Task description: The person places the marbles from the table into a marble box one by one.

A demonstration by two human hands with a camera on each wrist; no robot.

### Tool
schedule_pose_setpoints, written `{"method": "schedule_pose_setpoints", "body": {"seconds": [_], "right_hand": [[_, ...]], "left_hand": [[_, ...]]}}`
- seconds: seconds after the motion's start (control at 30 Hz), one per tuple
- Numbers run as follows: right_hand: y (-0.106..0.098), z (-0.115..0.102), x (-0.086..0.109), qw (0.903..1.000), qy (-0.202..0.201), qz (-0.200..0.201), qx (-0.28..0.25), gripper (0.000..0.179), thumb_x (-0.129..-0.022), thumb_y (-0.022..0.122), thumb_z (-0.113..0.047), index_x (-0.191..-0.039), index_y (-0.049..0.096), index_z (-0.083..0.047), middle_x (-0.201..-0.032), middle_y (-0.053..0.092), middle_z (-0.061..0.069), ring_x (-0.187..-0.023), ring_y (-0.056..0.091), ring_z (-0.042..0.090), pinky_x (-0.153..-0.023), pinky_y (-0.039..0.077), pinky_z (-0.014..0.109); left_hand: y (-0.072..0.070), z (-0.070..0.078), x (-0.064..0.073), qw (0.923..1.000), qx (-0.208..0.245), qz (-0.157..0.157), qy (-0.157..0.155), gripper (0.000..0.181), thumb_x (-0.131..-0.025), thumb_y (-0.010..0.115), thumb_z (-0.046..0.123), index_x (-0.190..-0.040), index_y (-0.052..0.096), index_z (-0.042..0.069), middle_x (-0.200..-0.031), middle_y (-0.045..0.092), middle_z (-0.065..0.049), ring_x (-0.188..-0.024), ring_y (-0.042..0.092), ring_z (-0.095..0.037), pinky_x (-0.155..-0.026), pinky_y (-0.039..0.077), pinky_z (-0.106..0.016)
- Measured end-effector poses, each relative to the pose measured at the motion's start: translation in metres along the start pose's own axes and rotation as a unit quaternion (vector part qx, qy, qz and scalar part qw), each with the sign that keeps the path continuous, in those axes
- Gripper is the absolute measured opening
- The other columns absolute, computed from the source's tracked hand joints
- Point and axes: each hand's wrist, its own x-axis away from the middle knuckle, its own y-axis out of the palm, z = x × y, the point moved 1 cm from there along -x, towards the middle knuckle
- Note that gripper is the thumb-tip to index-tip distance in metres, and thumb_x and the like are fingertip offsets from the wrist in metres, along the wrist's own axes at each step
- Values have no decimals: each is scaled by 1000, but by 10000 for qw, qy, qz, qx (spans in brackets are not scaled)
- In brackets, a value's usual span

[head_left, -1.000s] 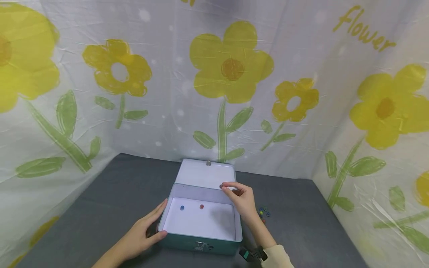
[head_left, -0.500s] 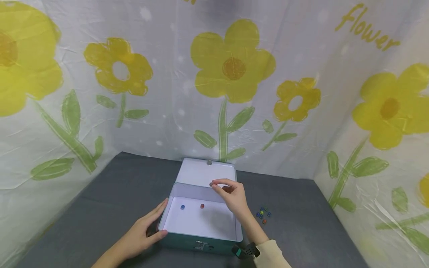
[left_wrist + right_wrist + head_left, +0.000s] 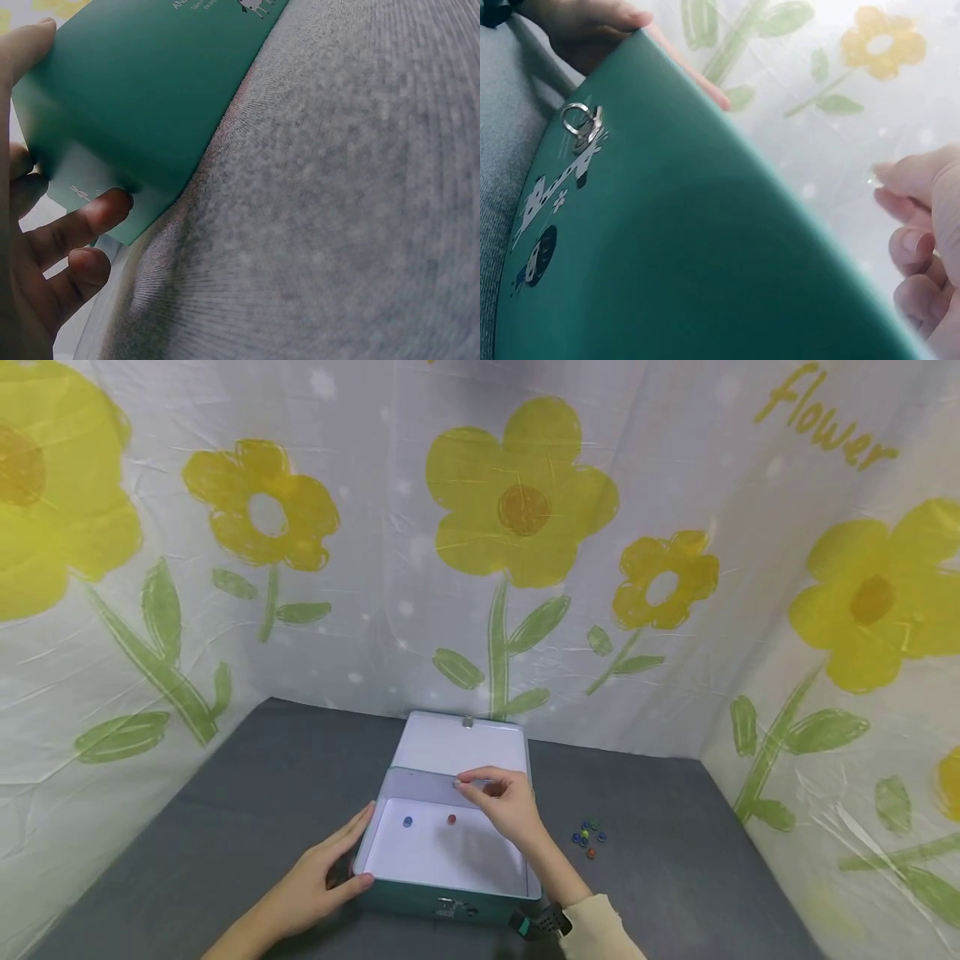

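Observation:
An open green tin box [image 3: 450, 902] with a white inside stands on the dark cloth in the head view. On its floor lie a blue marble [image 3: 407, 822] and a red marble [image 3: 452, 819], a little apart. My right hand [image 3: 501, 800] is above the box's back part, pinching a small clear glassy marble [image 3: 872, 179] between thumb and forefinger. My left hand [image 3: 330, 872] rests against the left front corner, thumb at the front rim and fingers stretched along the left side. In the left wrist view, its fingertips touch the green wall.
Several coloured marbles [image 3: 585, 834] lie in a loose cluster on the dark cloth [image 3: 660, 877], right of the box. The lid [image 3: 457, 743] is folded back behind it. A flower-printed curtain [image 3: 375, 652] encloses the back and sides. A metal latch [image 3: 581, 124] sticks out in front.
My right hand has moved left with the pinched marble, from the box's right back side to over its back middle. The left hand and the two marbles inside have stayed put.

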Motion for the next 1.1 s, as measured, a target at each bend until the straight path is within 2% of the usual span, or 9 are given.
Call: {"method": "schedule_pose_setpoints", "body": {"seconds": [0.2, 0.4, 0.73, 0.93, 1.1], "right_hand": [[0, 0, 0, 9995, 171, -114, 246, 13, -95, 81, -11, -106, 84, -5, -102, 81, 15, -45, 30, -1, -48, 27, 20], [0, 1, 0, 9987, 213, -232, 395, 13, -94, 83, -12, -105, 84, -6, -100, 81, 14, -44, 31, -3, -46, 26, 20], [2, 3, 2, 9950, 234, -73, 966, 11, -95, 81, -14, -105, 84, -11, -96, 80, 10, -42, 33, -3, -43, 27, 20], [0, -1, 5, 9953, 222, 154, 931, 12, -95, 82, -15, -106, 84, -11, -103, 80, 6, -45, 38, -2, -46, 31, 19], [-4, -5, 8, 9962, 197, 220, 814, 12, -94, 83, -16, -105, 84, -12, -101, 80, 5, -45, 39, -1, -46, 31, 20]], "left_hand": [[-2, 1, -3, 10000, -36, -12, -49, 88, -94, 82, 28, -167, 35, 13, -168, 40, -16, -146, 45, -37, -112, 40, -27], [-3, 2, -4, 9999, -82, 0, -79, 88, -93, 82, 27, -166, 36, 12, -167, 41, -17, -145, 46, -39, -111, 43, -32], [0, -1, -3, 10000, -10, -7, -61, 88, -94, 82, 26, -167, 35, 14, -166, 41, -20, -147, 44, -36, -111, 40, -26], [1, 1, 0, 10000, -8, -6, -58, 88, -94, 82, 29, -167, 35, 14, -167, 40, -19, -145, 45, -35, -110, 46, -29], [0, 4, 1, 9999, 97, 9, -59, 87, -94, 82, 28, -167, 36, 14, -167, 40, -19, -147, 41, -29, -111, 38, -23]]}}
